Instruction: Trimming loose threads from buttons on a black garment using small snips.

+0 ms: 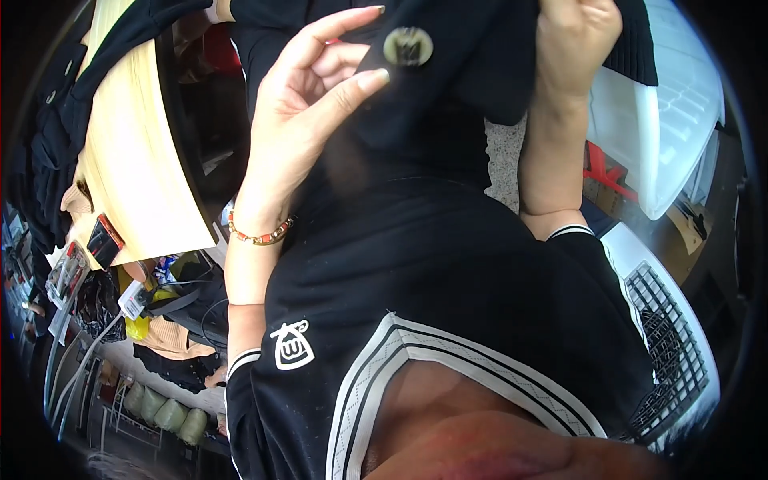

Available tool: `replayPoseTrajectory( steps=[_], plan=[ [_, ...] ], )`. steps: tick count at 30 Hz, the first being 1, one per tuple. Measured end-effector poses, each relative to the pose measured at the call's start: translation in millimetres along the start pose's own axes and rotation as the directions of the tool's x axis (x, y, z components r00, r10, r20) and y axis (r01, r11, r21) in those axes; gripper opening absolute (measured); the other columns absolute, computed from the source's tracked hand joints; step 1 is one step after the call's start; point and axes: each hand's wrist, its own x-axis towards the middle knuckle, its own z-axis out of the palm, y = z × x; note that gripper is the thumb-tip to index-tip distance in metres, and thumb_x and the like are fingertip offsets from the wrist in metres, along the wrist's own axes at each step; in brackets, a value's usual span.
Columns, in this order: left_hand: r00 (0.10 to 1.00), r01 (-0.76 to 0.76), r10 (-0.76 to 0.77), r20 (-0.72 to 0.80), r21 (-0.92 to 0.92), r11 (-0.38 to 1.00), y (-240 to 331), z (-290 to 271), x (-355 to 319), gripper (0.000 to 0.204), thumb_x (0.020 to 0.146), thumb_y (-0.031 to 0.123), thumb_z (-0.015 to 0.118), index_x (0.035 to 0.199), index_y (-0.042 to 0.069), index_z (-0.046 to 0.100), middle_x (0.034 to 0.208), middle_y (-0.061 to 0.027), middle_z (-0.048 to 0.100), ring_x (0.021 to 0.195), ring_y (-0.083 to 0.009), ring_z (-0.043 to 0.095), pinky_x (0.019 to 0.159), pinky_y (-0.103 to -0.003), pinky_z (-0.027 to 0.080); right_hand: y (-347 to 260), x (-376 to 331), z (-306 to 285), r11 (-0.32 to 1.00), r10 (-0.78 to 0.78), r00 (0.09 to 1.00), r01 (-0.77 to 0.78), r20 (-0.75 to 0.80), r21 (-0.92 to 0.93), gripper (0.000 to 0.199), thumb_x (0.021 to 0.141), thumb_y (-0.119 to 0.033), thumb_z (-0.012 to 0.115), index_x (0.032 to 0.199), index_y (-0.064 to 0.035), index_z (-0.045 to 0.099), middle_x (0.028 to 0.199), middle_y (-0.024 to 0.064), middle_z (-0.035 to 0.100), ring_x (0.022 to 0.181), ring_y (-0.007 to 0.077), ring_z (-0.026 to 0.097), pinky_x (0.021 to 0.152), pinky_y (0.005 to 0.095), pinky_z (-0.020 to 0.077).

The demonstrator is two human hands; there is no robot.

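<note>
Garment: I count one black fabric garment (448,104), held up at twelve o'clock.
Baskets: two white plastic baskets (680,104), at two and four o'clock.
Hands: two; my left hand (308,112) pinches the cloth edge between thumb and fingers, my right hand (572,40) is clenched on the cloth.
Bracelet: one orange beaded bracelet (258,234) on the left wrist.
Button: one round pale button (408,46), between the hands.
Surface: a pale yellow board (132,160) at nine o'clock, clutter below it.
</note>
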Motion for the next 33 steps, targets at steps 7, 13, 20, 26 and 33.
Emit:
replayPoseTrajectory(
  steps=[7,13,20,26,33],
  plan=[
    [0.992,0.001,-0.042,-0.120,-0.323,0.946,6,7,14,0.029,0.091,0.003,0.069,0.120,-0.002,0.066,0.106,-0.0082,0.073,0.095,-0.0107,0.068,0.087,-0.021,0.053,4,8,-1,0.702,-0.214,0.955,0.298,0.207,-0.647,0.029,0.082,-0.005,0.079,0.109,0.0024,0.071,0.078,0.0066,0.068,0.063,0.0068,0.054,0.056,0.0225,0.0439],
    [0.988,0.021,-0.089,-0.125,-0.463,0.886,5,8,17,0.027,0.092,0.004,0.069,0.118,-0.002,0.066,0.107,-0.0080,0.072,0.099,-0.0112,0.067,0.091,-0.021,0.051,-16,-16,7,0.881,-0.173,0.871,0.346,0.460,-0.323,0.042,0.074,-0.014,0.086,0.110,0.0019,0.072,0.069,0.0072,0.061,0.053,0.0138,0.054,0.050,0.0251,0.0406],
    [0.989,-0.059,0.007,-0.145,-0.351,0.934,2,9,16,0.027,0.094,0.004,0.067,0.120,-0.002,0.064,0.108,-0.0075,0.071,0.099,-0.0103,0.067,0.092,-0.022,0.050,17,-22,-1,0.818,-0.280,0.826,0.472,0.489,-0.328,0.025,0.083,-0.006,0.078,0.107,0.0011,0.074,0.087,0.0085,0.074,0.069,0.0099,0.065,0.061,0.0203,0.0484],
    [0.988,-0.068,0.011,-0.157,-0.364,0.929,0,11,14,0.025,0.093,0.003,0.067,0.118,-0.001,0.064,0.108,-0.0080,0.071,0.100,-0.0113,0.067,0.091,-0.022,0.051,-17,-23,0,0.847,-0.054,0.880,0.291,0.472,-0.445,0.049,0.077,-0.016,0.085,0.119,0.0024,0.067,0.078,0.0077,0.060,0.059,0.0129,0.052,0.055,0.0243,0.0412],
    [0.976,-0.104,0.004,-0.220,-0.447,0.889,-2,25,14,0.023,0.090,-0.001,0.069,0.113,-0.001,0.064,0.104,-0.0096,0.072,0.094,-0.0119,0.069,0.089,-0.023,0.053,-36,-39,1,0.826,0.071,0.934,0.141,0.350,-0.545,0.033,0.088,-0.012,0.074,0.116,0.0037,0.067,0.083,0.0130,0.061,0.067,0.0229,0.059,0.060,0.0302,0.0469]
  ],
)
